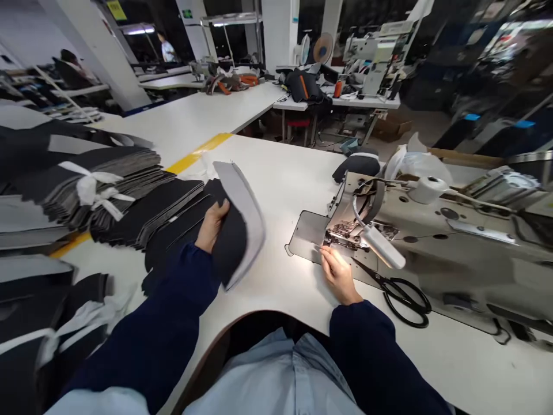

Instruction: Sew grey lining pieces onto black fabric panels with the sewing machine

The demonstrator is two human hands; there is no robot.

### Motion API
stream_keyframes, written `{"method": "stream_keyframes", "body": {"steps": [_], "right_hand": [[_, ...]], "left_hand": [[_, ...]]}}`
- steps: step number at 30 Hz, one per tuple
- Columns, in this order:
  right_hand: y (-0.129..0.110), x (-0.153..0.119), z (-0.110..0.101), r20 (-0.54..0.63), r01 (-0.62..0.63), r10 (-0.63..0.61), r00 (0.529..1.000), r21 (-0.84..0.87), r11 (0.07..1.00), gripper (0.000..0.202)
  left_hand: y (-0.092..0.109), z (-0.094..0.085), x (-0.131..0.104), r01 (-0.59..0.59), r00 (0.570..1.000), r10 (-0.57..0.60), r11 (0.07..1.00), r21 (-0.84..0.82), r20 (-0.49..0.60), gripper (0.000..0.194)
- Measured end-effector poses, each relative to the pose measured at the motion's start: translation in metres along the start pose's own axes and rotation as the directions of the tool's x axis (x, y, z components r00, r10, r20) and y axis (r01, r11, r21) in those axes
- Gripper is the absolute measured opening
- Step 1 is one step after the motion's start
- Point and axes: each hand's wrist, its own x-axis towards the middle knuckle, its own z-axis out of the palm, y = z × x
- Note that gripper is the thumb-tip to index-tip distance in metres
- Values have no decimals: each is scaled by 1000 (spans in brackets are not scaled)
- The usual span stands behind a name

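Note:
My left hand [211,226] grips a curved dark fabric piece [232,245] with a light grey edge, tilted above the white table beside a stack of dark pieces [173,216]. At the front of the sewing machine [415,230], my right hand [339,274] has its fingers pinched together near the needle area, over the metal plate [307,235]. Whatever is between those fingertips is too small to make out. Black-handled scissors [404,297] lie just right of my right hand, their blades pointing toward the machine's needle area.
Bundles of dark fabric tied with white strips [99,187] cover the left side. A dark rounded piece [356,166] lies behind the machine head. Yellow tape [199,153] crosses the table. Farther back are other worktables, a fan [323,48] and two people.

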Motion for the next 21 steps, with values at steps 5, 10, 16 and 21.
{"method": "stream_keyframes", "body": {"steps": [5, 10, 16, 21], "right_hand": [[1, -2, -3, 42, -3, 4, 999, -21, 1000, 25], [0, -3, -1, 48, -21, 22, 999, -30, 999, 27], [3, -3, -1, 72, -12, 16, 997, -59, 998, 28], [-10, -4, -1, 129, 77, -56, 990, -165, 983, 42]], "left_hand": [[-18, 9, -4, 147, 989, -147, 989, -10, 6, 30], [-19, 0, -13, 233, 966, -242, 967, 106, 88, 36], [-15, -4, -7, 222, 941, -268, 949, 225, 204, 36], [-19, 7, -3, 123, 980, -149, 975, 186, 135, 35]]}}
